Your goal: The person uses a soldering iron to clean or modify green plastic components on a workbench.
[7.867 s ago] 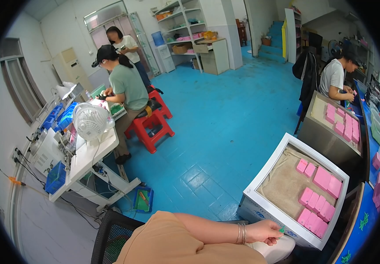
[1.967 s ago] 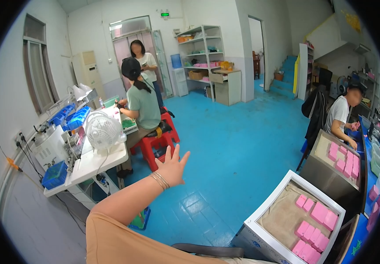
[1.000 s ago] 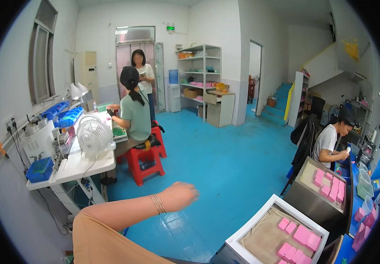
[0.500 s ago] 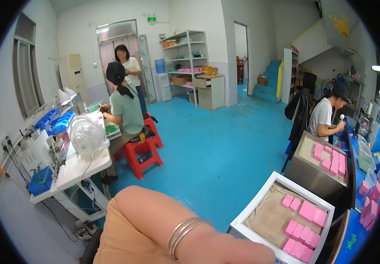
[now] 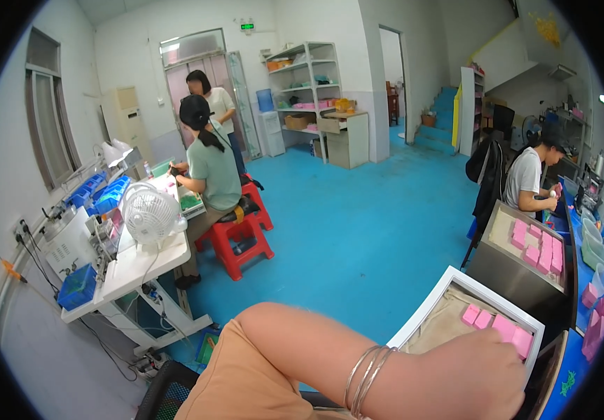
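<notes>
The back of my left hand (image 5: 470, 371), slightly blurred and with silver bangles at the wrist, is stretched across the lower right over a white-framed tray (image 5: 421, 301) with a tan lining. Its bent fingers point down and are mostly out of sight, so whether they touch or hold anything cannot be seen. Just beyond the knuckles, pink blocks (image 5: 503, 326) lie in the tray, partly hidden by the hand. My right hand is not in view.
A blue bench (image 5: 567, 383) with small green pieces runs along the right, beside a metal tray (image 5: 498, 259) of pink blocks. A seated co-worker (image 5: 526, 182) works there. Left stand a white bench (image 5: 137, 273), red stool (image 5: 246, 255) and two other people (image 5: 204, 168).
My left hand was spread out over the floor two seconds ago. It has since swung to the right and is now over the white-framed tray, covering some pink blocks.
</notes>
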The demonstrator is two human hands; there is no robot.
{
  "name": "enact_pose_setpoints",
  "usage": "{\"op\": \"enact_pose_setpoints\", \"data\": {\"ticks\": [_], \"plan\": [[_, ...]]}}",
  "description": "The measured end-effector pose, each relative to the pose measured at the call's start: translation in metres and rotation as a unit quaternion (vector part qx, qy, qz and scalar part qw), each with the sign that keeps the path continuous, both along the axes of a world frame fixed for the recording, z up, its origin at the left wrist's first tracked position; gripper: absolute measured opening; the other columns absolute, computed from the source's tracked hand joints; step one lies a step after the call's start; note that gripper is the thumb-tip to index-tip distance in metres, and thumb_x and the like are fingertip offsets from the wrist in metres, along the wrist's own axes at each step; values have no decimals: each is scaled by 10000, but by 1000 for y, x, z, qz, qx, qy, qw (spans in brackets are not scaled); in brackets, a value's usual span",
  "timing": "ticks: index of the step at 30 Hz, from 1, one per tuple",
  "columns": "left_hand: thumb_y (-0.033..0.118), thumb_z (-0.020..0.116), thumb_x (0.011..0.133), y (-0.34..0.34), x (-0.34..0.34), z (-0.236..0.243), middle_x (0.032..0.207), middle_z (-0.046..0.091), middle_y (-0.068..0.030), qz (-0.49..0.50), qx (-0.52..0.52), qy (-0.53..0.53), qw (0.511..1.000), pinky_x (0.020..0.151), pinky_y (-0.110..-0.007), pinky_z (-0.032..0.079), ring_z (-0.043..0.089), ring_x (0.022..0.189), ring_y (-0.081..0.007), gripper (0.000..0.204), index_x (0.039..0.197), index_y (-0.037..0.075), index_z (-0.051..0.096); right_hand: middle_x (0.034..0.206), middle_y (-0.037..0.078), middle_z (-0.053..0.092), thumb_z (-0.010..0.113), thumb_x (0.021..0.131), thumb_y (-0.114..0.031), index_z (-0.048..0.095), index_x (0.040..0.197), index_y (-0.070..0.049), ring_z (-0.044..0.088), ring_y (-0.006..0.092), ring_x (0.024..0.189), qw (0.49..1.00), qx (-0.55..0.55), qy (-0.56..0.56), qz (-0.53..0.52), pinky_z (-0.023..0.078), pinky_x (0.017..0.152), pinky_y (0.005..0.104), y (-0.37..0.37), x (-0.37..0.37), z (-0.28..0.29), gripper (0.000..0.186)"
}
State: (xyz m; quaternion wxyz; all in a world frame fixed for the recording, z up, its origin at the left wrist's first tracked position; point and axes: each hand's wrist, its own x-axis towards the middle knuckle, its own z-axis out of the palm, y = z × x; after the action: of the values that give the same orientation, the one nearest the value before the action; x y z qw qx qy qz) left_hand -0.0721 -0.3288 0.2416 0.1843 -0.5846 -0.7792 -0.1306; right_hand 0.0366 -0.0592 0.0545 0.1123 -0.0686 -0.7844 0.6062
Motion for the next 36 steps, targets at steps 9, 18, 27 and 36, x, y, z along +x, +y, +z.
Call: {"op": "enact_pose_setpoints", "data": {"ticks": [9,18,27,36], "plan": [[124,525,726,-74,6,-74,762,489,-94,210,-187,-136,950,602,-331,428,523,726,-217,93,733,39,489,634,-52,365,586,809,-29,448,813,-104,329,44,566,996,-82,25,14,271,490,190,-3,-6,5,157],[163,548,791,-62,2,-127,844,506,-120,140,-174,-249,942,653,-353,452,534,791,-252,174,857,5,515,630,-50,365,589,807,-31,452,789,-103,319,43,548,999,-44,4,-23,266,473,191,-13,-4,13,156],[269,610,729,35,-9,-188,810,587,-186,12,16,-338,941,665,-413,465,572,798,-341,288,841,7,570,635,-29,402,595,809,-58,451,889,-87,354,58,544,1000,9,17,0,307,484,201,-8,-3,6,167],[240,690,774,89,14,-222,918,636,-132,-189,151,-660,711,706,-284,481,590,827,-149,438,1068,-52,551,775,36,489,519,870,-50,418,938,-57,443,96,652,997,-44,-47,34,377,592,210,-32,8,32,122]]}}
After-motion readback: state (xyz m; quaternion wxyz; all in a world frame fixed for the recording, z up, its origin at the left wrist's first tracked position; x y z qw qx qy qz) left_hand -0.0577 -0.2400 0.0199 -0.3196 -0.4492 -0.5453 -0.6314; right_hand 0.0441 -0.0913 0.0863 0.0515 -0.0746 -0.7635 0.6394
